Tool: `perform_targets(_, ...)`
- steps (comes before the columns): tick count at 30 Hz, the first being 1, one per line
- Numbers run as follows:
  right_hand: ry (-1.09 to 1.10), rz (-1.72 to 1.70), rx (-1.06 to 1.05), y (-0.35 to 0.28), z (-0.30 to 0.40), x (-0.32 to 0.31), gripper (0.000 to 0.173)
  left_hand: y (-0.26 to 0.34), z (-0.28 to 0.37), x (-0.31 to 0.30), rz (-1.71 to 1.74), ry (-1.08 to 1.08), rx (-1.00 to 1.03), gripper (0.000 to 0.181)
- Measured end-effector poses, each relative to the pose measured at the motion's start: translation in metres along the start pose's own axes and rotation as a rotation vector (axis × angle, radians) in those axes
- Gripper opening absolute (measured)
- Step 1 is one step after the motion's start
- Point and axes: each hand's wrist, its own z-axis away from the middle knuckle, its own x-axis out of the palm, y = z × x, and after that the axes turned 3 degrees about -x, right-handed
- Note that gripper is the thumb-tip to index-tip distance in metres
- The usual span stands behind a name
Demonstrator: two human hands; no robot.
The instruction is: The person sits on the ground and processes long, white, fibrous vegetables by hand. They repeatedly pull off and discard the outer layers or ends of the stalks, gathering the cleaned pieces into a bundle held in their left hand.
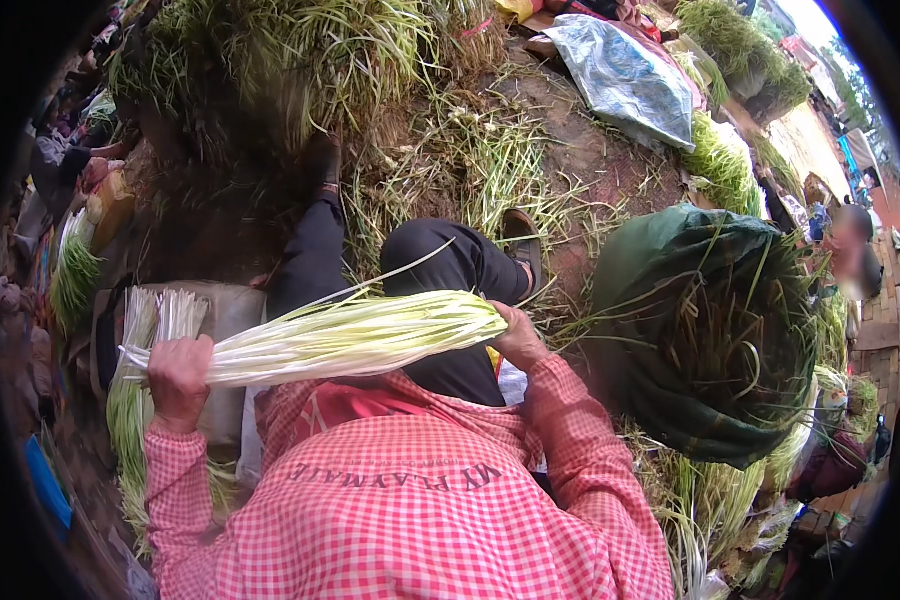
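A long bundle of pale green and white leafy stalks (360, 336), which look like yellow chives, lies across my lap between both hands. My left hand (178, 375) is closed around its white stem end. At the greener tip end, my right hand (520, 337) grips the bundle. One loose stalk sticks out above it. Beside my left hand, more bundles with white stems (136, 330) rest by a pale block-like seat or package (229, 334). My dark-trousered knee shows just beyond the held bundle.
A dark green sack (645, 262) with dry plant scraps inside stands at the right. Large heaps of green stalks (330, 52) rise ahead. Loose trimmings (487, 165) cover the ground beyond my knees. A whitish plastic sheet (619, 75) lies at the upper right, and other people are around.
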Motion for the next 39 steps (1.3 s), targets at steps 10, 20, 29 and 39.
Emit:
perform_targets(10, 0.072, -0.265, 0.111, 0.031, 0.011, -0.004, 0.02, 0.013, 0.023, 0.03, 0.13, -0.088, -0.083, 0.018)
perform_targets(20, 0.198, 0.659, 0.343, 0.048, -0.036, -0.011, 0.023, 0.075, 0.063, 0.053, 0.468, -0.14, -0.151, 0.017)
perform_targets(29, 0.384, 0.554, 0.806, 0.181, -0.033, -0.016, 0.04, 0.09, 0.073, 0.045, 0.372, -0.125, -0.12, 0.025)
perform_targets(39, 0.283, 0.702, 0.789, 0.093, 0.086, -0.078, 0.068, 0.082, 0.05, 0.015, 0.853, -0.161, -0.491, 0.019)
